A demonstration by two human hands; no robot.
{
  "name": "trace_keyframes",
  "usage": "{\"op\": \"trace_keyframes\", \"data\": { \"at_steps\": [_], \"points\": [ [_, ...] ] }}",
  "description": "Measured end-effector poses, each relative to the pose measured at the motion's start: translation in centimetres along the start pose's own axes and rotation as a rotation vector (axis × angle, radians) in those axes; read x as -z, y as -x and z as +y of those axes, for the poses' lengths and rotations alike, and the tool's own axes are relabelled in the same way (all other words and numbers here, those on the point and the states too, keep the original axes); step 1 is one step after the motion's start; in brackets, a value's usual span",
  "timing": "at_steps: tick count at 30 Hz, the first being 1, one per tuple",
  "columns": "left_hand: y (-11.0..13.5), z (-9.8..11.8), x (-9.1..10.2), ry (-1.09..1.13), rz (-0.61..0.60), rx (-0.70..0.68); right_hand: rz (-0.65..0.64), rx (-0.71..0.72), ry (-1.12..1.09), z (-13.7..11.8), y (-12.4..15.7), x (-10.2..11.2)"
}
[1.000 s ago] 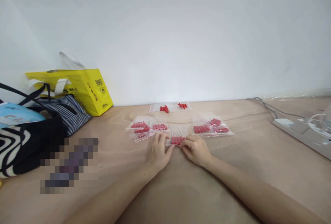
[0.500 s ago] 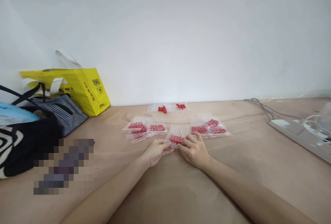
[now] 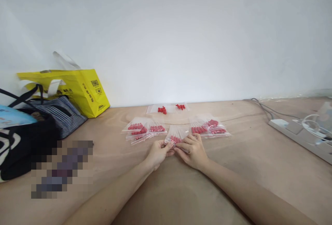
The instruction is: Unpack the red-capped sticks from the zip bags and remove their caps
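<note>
A small clear zip bag of red pieces (image 3: 176, 135) lies in the middle of the wooden table (image 3: 181, 190). My left hand (image 3: 157, 153) pinches its near left corner with curled fingers. My right hand (image 3: 191, 150) grips its near right edge, fingers closed. Left of it sits a pile of similar bags (image 3: 144, 129); right of it another pile (image 3: 209, 126). Farther back, a flat clear bag with two clumps of loose red pieces (image 3: 169, 108) lies near the wall.
A yellow shopping bag (image 3: 77, 88), a striped bag (image 3: 55, 112) and a black-and-white bag (image 3: 15, 149) crowd the left side. A white power strip (image 3: 298, 133) with cables lies at the right. A blurred patch (image 3: 61, 168) covers something at front left.
Both hands drew slightly toward me and closed on the middle bag's near edge; the left hand went from lying flat to a pinch.
</note>
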State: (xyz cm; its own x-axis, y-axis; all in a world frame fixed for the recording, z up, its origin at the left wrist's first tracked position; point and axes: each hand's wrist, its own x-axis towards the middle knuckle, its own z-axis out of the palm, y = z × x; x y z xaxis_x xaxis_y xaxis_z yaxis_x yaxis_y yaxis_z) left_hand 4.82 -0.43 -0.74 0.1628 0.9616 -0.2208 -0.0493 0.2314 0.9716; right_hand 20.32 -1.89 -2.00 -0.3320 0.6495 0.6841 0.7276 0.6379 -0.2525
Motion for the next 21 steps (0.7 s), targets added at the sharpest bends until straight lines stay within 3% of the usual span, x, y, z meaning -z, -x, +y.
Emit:
{"op": "trace_keyframes", "data": {
  "at_steps": [10, 12, 14, 16, 19, 21],
  "points": [
    [-0.2, -0.3, 0.2, -0.188, 0.032, -0.101, -0.033, -0.071, -0.023, 0.4, 0.0, -0.4],
    [-0.1, -0.3, 0.9, -0.306, 0.092, -0.189, -0.028, -0.067, -0.002, 0.6, 0.0, -0.5],
    [0.1, 0.0, 1.9, -0.593, 0.185, -0.441, -0.024, -0.077, 0.000, 0.6, 0.0, -0.5],
    [0.2, 0.3, 2.9, -0.983, 0.206, -0.832, -0.019, -0.089, -0.001, 0.5, 0.0, -0.5],
    [-0.1, 0.9, 3.8, -1.343, 0.023, -1.328, -0.022, -0.071, 0.014, 0.4, 0.0, -0.4],
    [-0.6, 1.1, 4.0, -1.404, -0.100, -1.477, -0.028, -0.048, 0.025, 0.4, 0.0, -0.4]
  ]
}}
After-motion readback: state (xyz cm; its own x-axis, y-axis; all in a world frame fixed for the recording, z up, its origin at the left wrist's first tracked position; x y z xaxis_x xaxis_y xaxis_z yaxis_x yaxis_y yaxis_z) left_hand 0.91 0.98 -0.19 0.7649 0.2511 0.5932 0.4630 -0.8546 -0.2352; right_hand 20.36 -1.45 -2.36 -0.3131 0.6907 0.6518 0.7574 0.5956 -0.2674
